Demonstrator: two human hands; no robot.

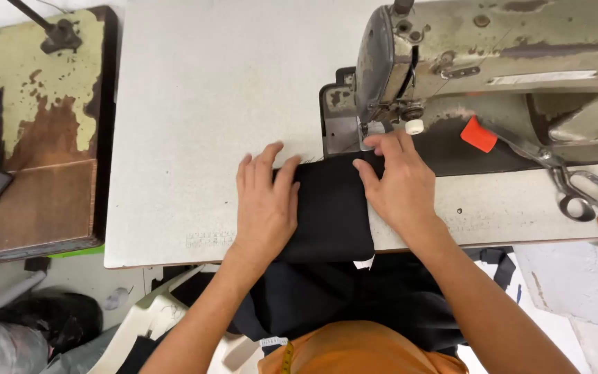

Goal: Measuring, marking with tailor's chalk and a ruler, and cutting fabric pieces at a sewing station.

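Black cloth, smooth, folded, under both hands.

Left hand: we keep it flat, palm down, fingers spread forward.
Right hand: flat, palm down, fingers angled up-left.
Forearms: both extended forward.

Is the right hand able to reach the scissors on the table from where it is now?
Probably yes. The scissors lie in the open on the table, to the right of the right hand, which rests flat on the black fabric. Nothing lies between them.
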